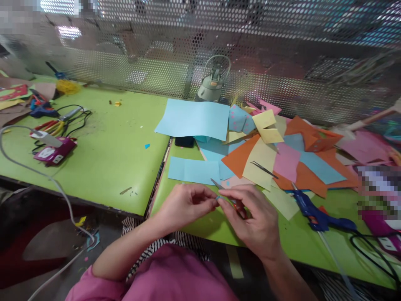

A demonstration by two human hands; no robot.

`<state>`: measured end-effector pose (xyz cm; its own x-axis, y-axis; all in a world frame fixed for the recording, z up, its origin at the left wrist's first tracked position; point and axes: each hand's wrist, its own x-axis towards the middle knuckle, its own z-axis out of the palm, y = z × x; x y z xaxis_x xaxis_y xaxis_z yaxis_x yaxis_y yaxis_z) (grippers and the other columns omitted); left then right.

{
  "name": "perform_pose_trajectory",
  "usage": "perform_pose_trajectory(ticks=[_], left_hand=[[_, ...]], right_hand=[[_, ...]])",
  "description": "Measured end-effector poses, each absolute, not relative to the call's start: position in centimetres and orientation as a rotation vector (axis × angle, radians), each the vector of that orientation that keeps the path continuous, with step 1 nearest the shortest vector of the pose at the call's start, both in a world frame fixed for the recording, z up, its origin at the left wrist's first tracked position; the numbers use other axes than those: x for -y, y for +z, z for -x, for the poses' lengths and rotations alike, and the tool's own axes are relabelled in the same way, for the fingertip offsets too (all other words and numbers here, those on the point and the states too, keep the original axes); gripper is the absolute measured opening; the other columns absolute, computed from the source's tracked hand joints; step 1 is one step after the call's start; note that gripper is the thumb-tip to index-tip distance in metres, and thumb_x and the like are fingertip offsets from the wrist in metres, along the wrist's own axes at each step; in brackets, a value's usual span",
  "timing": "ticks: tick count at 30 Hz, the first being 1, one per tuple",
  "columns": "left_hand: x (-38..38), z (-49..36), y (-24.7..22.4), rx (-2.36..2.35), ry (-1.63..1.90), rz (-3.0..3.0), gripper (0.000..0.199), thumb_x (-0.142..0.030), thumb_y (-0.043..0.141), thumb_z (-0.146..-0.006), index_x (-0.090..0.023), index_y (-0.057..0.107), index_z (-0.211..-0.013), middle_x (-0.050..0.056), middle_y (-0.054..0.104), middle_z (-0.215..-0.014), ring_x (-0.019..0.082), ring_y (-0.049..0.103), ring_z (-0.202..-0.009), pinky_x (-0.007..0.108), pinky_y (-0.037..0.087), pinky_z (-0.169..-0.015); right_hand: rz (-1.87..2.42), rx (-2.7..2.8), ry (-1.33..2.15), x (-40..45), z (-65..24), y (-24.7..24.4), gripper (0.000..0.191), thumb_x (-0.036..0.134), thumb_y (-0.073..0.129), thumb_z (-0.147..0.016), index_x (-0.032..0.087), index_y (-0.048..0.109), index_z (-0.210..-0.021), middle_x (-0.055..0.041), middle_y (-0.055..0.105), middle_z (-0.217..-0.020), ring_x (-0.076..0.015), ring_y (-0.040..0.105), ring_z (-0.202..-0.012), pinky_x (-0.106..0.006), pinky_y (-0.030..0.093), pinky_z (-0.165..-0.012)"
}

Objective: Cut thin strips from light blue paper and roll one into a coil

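Observation:
My left hand (191,207) and my right hand (255,217) meet over the table's front edge, thumbs and forefingers closed in a pinch. Between their fingertips is a small blue piece of paper (218,197), mostly covered by the fingers. A pointed metal blade (216,184), seemingly of scissors, sticks out past my right forefinger; a bit of red shows under that hand, and whether it grips the tool is hard to see. Just beyond my hands lies a creased light-blue paper strip (194,169). Black tweezers (265,169) rest on the paper pile to the right.
Blue glue gun (319,213) with its cord lies at right. A large light-blue sheet (196,119), orange paper (316,179) and a dark phone-like object (184,142) are farther back. Behind them stands a bottle (210,85) by the perforated metal screen. A purple power strip (56,150) sits left.

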<state>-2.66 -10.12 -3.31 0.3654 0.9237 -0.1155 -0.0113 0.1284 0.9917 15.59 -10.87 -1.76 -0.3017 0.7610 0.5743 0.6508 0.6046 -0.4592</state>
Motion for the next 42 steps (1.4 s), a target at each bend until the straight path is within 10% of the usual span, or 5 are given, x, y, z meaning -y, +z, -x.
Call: perform_pose_trajectory(ticks=[42], left_hand=[[11.0,2.8,-3.0,-0.994,1.096,-1.480,0.019,-0.028,0.066,-0.089,-0.014,0.077,-0.096,0.005,0.079,-0.077,0.012,0.071,-0.064,0.017,0.053,-0.058]], right_hand=[[1.068,1.890,0.395,11.1,-15.7,-2.4,0.013,0.016,0.069,-0.088,0.026,0.067,-0.095,0.0026,0.063,-0.082,-0.0098,0.059,-0.067,-0.022,0.046,-0.055]])
